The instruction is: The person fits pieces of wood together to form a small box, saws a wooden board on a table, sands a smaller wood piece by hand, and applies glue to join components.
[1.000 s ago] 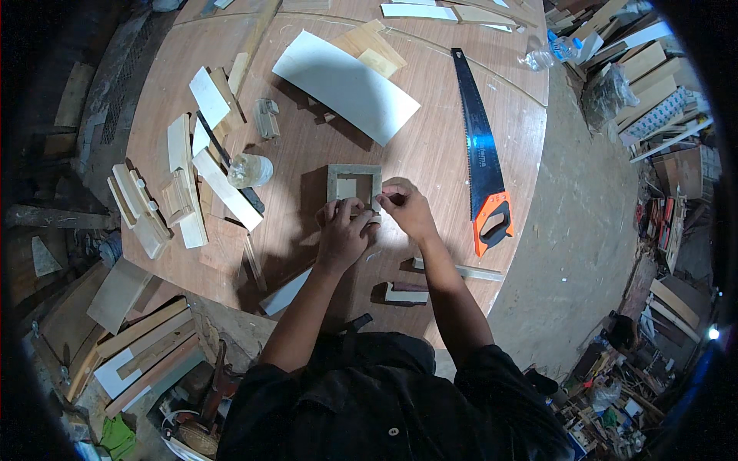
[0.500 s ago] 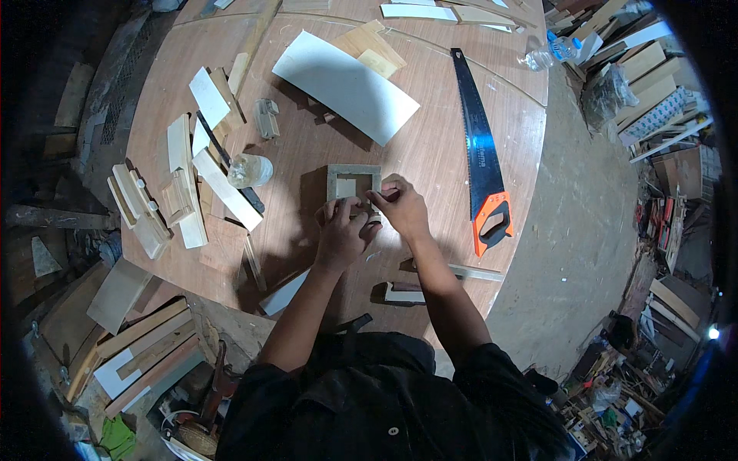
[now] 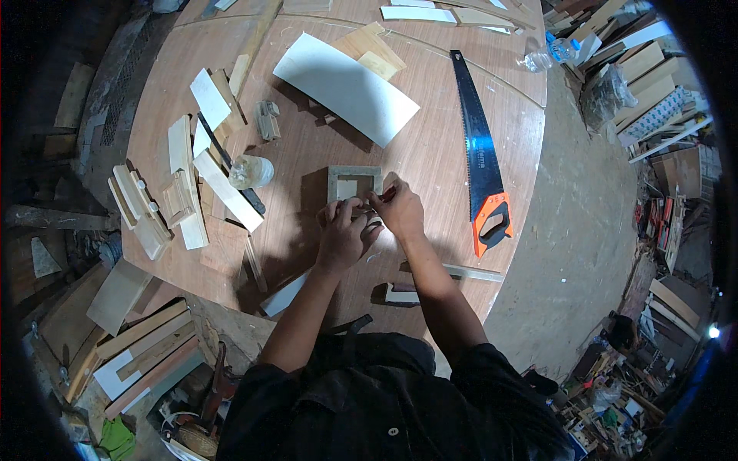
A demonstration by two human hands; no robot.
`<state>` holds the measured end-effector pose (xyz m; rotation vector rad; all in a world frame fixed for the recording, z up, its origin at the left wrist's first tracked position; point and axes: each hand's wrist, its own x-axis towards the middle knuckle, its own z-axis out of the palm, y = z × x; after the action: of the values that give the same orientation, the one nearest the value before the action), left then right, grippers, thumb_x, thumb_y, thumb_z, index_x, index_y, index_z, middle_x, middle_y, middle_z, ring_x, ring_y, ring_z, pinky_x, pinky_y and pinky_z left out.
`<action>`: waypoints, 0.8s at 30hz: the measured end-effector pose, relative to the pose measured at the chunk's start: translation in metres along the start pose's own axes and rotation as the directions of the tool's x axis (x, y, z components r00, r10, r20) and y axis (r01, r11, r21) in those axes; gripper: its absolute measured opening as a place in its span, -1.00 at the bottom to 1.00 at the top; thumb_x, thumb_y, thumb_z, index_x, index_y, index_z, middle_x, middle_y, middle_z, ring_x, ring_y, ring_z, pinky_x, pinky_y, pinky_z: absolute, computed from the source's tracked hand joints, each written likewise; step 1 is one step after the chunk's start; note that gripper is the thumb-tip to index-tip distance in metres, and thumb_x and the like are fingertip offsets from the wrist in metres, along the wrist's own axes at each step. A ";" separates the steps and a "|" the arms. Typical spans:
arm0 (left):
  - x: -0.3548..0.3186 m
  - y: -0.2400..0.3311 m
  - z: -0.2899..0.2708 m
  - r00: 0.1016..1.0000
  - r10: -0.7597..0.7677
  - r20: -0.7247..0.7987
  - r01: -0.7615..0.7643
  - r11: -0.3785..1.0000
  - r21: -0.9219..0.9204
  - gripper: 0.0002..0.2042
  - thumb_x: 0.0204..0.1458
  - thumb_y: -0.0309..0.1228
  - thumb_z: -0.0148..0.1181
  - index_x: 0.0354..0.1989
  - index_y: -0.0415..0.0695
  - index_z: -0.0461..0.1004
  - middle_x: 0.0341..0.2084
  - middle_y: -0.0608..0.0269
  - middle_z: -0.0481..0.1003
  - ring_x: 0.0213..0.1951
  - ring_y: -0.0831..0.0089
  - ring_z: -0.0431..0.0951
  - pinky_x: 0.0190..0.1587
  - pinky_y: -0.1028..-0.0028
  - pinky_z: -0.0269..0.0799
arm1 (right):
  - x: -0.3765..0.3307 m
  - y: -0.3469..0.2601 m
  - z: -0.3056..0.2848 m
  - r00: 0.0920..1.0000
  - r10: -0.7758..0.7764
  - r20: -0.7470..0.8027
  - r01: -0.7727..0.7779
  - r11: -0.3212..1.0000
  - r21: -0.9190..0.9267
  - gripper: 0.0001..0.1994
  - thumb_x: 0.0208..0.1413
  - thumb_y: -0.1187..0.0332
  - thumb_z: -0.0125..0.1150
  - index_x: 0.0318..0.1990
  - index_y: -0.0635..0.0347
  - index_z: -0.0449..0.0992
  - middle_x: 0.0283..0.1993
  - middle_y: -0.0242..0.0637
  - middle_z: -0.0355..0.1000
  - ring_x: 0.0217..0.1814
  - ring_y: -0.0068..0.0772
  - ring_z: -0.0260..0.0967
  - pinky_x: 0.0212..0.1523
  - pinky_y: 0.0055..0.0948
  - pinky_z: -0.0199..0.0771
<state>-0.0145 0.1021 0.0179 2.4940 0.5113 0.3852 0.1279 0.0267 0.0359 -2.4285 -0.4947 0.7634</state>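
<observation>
A small rectangular wooden box [image 3: 354, 170], open at the top, rests on the round wooden table in front of me. My left hand [image 3: 345, 232] is closed over its near side, fingers curled on the near wall and hiding most of it. At the near right corner my right hand [image 3: 401, 210] is closed in a pinch. A small dark reddish bit shows at its fingertips, too small to name. The fingertips of both hands are close together.
Right of the box lies a handsaw [image 3: 480, 146] with an orange and black handle. A white board [image 3: 346, 88] lies beyond it. On the left are a plastic jar [image 3: 251, 171] and several wood strips [image 3: 183, 180]. A water bottle [image 3: 552, 55] lies at the far right edge.
My right hand has shifted slightly left and nearer, and its wrist has turned a little. The left hand and the box have hardly moved.
</observation>
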 end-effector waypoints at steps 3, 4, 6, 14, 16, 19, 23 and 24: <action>0.001 0.002 0.000 1.000 0.002 0.012 -0.002 1.000 -0.011 -0.64 0.09 0.04 0.17 -0.24 0.02 0.66 -0.02 0.23 0.44 0.08 0.12 0.29 0.12 0.06 0.11 | 0.000 0.003 0.000 1.000 0.005 -0.013 -0.005 1.000 -0.011 -0.61 -0.03 0.12 0.44 -0.23 0.20 0.45 -0.22 0.00 0.54 -0.15 0.09 0.52 -0.16 -0.08 0.52; 0.002 0.003 0.000 1.000 0.006 0.011 -0.006 1.000 -0.012 -0.64 0.09 0.04 0.17 -0.24 0.02 0.66 -0.02 0.23 0.44 0.08 0.12 0.29 0.12 0.06 0.11 | 0.000 0.005 -0.001 1.000 0.003 -0.021 -0.003 1.000 -0.010 -0.61 -0.02 0.11 0.43 -0.21 0.20 0.46 -0.21 0.00 0.54 -0.14 0.09 0.52 -0.15 -0.08 0.52; 0.003 0.004 -0.002 1.000 0.022 0.011 -0.022 1.000 0.000 -0.65 0.07 0.02 0.20 -0.25 0.01 0.66 -0.03 0.24 0.44 0.07 0.12 0.29 0.12 0.06 0.11 | -0.002 0.001 -0.005 1.000 0.010 -0.014 -0.010 1.000 -0.016 -0.60 -0.02 0.11 0.43 -0.19 0.20 0.46 -0.19 -0.01 0.54 -0.12 0.09 0.52 -0.14 -0.08 0.52; 0.008 0.022 -0.011 0.997 0.077 -0.012 -0.076 0.996 0.045 -0.65 0.05 0.01 0.23 -0.28 -0.02 0.65 -0.03 0.27 0.45 0.08 0.15 0.28 0.11 0.08 0.11 | -0.014 -0.001 -0.024 0.998 0.011 -0.069 -0.013 1.000 -0.017 -0.62 -0.03 0.16 0.42 -0.14 0.15 0.46 -0.18 -0.05 0.54 -0.15 0.06 0.54 -0.15 -0.09 0.53; 0.008 0.027 -0.015 0.996 0.083 -0.014 -0.082 0.995 0.053 -0.64 0.06 0.02 0.23 -0.29 -0.03 0.65 -0.03 0.27 0.44 0.09 0.16 0.28 0.11 0.08 0.11 | -0.019 -0.004 -0.030 0.997 -0.008 -0.075 0.007 1.000 -0.012 -0.63 -0.04 0.16 0.42 -0.14 0.11 0.47 -0.18 -0.06 0.54 -0.16 0.06 0.55 -0.15 -0.08 0.54; 0.009 0.036 -0.015 0.992 0.125 -0.032 -0.122 0.989 0.079 -0.64 0.06 0.02 0.23 -0.31 -0.05 0.65 -0.04 0.27 0.44 0.10 0.16 0.28 0.12 0.08 0.10 | -0.026 -0.002 -0.041 0.999 0.019 -0.042 -0.019 1.000 -0.011 -0.62 -0.04 0.14 0.41 -0.13 0.10 0.46 -0.18 -0.09 0.55 -0.15 0.07 0.54 -0.16 -0.06 0.53; 0.003 0.050 -0.017 0.991 0.137 0.000 -0.137 0.987 0.081 -0.66 0.05 -0.01 0.26 -0.27 -0.03 0.66 -0.02 0.26 0.44 0.11 0.15 0.27 0.14 0.08 0.08 | -0.036 0.010 -0.045 0.995 -0.005 -0.102 0.003 1.000 -0.025 -0.62 -0.04 0.13 0.39 -0.12 0.08 0.45 -0.19 -0.08 0.54 -0.14 0.08 0.54 -0.15 -0.04 0.52; -0.001 0.051 -0.017 0.991 0.135 0.010 -0.136 0.987 0.088 -0.66 0.04 -0.02 0.27 -0.25 -0.02 0.67 -0.02 0.26 0.44 0.11 0.15 0.27 0.14 0.08 0.08 | -0.042 0.009 -0.049 0.997 -0.001 -0.081 -0.002 1.000 -0.030 -0.61 -0.04 0.13 0.39 -0.11 0.08 0.44 -0.18 -0.08 0.54 -0.14 0.09 0.54 -0.14 -0.04 0.52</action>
<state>-0.0076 0.0707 0.0611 2.6233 0.3652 0.4185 0.1271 -0.0193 0.0812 -2.4768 -0.4771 0.6589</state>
